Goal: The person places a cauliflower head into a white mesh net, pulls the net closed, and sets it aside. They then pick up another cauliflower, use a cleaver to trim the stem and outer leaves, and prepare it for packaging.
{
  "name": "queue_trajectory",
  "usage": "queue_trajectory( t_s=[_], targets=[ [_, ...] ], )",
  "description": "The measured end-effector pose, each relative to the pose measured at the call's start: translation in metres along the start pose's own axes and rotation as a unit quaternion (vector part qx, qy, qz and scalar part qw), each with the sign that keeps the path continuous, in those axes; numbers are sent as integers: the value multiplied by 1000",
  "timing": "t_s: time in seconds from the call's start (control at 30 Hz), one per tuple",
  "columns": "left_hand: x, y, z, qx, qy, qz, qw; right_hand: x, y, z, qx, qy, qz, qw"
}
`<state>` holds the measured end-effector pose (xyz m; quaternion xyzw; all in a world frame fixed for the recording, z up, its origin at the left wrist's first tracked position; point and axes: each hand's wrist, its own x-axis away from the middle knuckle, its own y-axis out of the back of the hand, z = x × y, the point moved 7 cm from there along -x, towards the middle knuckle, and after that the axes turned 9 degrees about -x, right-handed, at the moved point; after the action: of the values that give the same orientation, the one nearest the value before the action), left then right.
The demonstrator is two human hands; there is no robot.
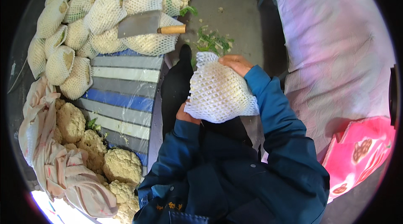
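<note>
A cauliflower in a white foam net sleeve (220, 88) is held in front of my body, above my legs. My left hand (188, 114) supports it from the lower left, its fingers mostly hidden beneath the net. My right hand (236, 64) grips its upper right side, fingers laid over the net's edge. The net covers the whole head, and pale florets show through the mesh. To the left, a cleaver (141, 24) with a wooden handle lies flat on top of netted cauliflowers (105, 14), its handle towards the aisle.
Bare cauliflowers (122, 164) sit at the near left beside a crumpled cloth (63, 170). A striped, plastic-covered table top (122, 82) lies left of me. Leaf scraps (214, 40) litter the floor. On the right are a pale-covered bed or table (333, 35) and a pink printed fabric (359, 154).
</note>
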<state>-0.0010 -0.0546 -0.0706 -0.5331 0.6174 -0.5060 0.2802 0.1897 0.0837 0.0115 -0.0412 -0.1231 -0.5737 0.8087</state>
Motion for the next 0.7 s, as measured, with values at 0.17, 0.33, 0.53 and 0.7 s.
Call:
queue_trajectory(
  t_s=[0.17, 0.33, 0.53, 0.7],
  targets=[
    [3, -13, -1, 26, 20, 117, 993, 39, 10, 27, 30, 85, -91, 992],
    [-8, 4, -1, -80, 48, -45, 995, 78, 8, 31, 119, 119, -124, 978],
    [-27, -2, -15, -201, 84, -21, 976, 83, 7, 19, 77, 172, -130, 973],
    [-36, 4, -19, -283, 100, -11, 954, 84, 9, 11, 47, 176, -123, 976]
  ],
)
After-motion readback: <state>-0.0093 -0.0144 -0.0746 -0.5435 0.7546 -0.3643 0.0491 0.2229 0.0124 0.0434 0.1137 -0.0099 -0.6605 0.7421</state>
